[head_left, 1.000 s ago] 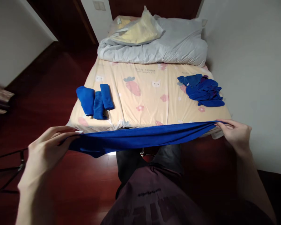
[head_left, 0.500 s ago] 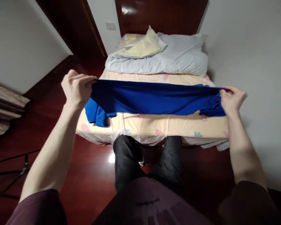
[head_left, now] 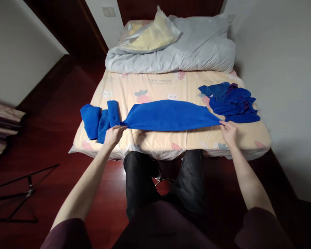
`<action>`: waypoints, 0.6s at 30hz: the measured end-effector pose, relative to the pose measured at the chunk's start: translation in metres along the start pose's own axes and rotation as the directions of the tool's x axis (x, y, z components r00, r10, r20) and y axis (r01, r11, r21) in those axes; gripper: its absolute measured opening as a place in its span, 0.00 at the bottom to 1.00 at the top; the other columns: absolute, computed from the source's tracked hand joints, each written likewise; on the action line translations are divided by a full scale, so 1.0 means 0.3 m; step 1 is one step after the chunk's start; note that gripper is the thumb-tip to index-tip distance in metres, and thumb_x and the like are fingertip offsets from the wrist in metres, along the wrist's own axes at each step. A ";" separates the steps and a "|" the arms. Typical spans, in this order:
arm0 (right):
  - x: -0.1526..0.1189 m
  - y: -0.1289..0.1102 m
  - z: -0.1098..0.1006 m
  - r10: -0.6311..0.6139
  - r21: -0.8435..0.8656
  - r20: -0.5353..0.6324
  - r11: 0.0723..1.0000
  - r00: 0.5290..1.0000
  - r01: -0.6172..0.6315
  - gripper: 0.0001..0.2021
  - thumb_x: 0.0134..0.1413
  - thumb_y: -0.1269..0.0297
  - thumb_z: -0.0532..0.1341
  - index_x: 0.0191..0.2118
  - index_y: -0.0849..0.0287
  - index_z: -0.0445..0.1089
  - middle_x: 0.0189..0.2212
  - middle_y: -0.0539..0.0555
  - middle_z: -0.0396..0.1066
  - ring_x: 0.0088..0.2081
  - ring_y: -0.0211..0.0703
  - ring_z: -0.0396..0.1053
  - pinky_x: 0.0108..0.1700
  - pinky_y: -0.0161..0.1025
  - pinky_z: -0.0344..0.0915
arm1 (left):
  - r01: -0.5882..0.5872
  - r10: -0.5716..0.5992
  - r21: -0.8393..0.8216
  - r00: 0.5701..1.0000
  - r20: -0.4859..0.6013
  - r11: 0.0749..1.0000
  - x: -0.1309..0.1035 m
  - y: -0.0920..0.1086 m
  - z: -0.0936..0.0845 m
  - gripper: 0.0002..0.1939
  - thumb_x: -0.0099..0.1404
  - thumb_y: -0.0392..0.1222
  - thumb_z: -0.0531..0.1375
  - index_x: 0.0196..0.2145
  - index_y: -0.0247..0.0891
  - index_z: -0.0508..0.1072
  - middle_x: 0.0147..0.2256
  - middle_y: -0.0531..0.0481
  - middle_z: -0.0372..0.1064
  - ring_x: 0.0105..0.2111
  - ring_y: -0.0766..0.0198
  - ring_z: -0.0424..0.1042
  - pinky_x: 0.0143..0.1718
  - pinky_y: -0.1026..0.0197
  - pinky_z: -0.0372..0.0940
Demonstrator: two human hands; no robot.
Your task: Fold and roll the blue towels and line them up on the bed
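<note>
Left hand (head_left: 114,135) and right hand (head_left: 229,132): fingers each gripping one near corner of one blue cloth (head_left: 168,116), over bed (head_left: 158,141). Left: three folded cloths (head_left: 91,121). Right: one crumpled pile (head_left: 232,105).

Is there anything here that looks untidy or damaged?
No damage shows on the held blue cloth. The crumpled heap on the right of the bed looks untidy: its pieces lie tangled, while three blue bundles at left are compact.

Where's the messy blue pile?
In the head view, the pile is on the right side of the bed, by the wall, just beyond the right hand holding the cloth.
</note>
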State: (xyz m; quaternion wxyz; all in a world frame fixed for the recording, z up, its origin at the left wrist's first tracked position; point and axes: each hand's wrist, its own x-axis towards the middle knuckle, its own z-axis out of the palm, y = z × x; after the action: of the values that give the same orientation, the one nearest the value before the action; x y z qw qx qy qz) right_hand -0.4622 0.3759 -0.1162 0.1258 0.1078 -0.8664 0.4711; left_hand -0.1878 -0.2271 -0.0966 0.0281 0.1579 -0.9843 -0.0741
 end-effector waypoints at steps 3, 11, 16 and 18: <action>-0.087 0.107 0.072 0.088 -0.103 0.099 0.992 0.991 -0.078 0.10 0.57 0.72 0.64 0.41 0.64 0.83 0.49 0.66 0.84 0.50 0.51 0.83 0.64 0.54 0.76 | 0.027 -0.036 0.051 0.982 0.184 0.998 -0.018 0.005 0.130 0.20 0.76 0.38 0.54 0.55 0.38 0.85 0.55 0.39 0.82 0.51 0.49 0.80 0.44 0.56 0.73; -0.239 0.257 0.091 0.091 -0.288 0.184 0.957 0.979 -0.035 0.12 0.60 0.69 0.62 0.42 0.63 0.85 0.51 0.67 0.84 0.54 0.56 0.81 0.67 0.55 0.72 | -0.050 0.043 0.055 0.992 0.121 0.997 -0.101 -0.049 0.271 0.18 0.74 0.38 0.56 0.49 0.39 0.86 0.49 0.38 0.83 0.60 0.40 0.71 0.60 0.41 0.67; -0.276 0.272 0.063 0.044 -0.348 0.156 0.937 0.987 0.013 0.12 0.61 0.67 0.62 0.41 0.61 0.85 0.48 0.65 0.84 0.53 0.57 0.78 0.64 0.55 0.72 | -0.217 0.209 0.061 0.971 0.118 0.974 -0.150 -0.072 0.280 0.19 0.74 0.34 0.53 0.48 0.38 0.85 0.47 0.35 0.83 0.65 0.41 0.68 0.71 0.35 0.57; -0.297 0.262 0.056 0.040 -0.393 0.163 0.919 0.986 0.027 0.12 0.62 0.67 0.61 0.41 0.59 0.85 0.48 0.64 0.84 0.54 0.58 0.76 0.64 0.56 0.71 | -0.249 0.243 0.031 0.962 0.127 0.968 -0.164 -0.076 0.285 0.19 0.72 0.32 0.54 0.47 0.38 0.85 0.46 0.35 0.82 0.65 0.43 0.68 0.74 0.36 0.55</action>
State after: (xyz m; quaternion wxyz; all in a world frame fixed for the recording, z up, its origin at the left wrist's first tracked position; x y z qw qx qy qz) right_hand -0.4038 0.4097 -0.2155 0.0699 0.1166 -0.9512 0.2771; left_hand -0.1408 -0.2211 -0.1862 -0.0268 0.0301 -0.9976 -0.0567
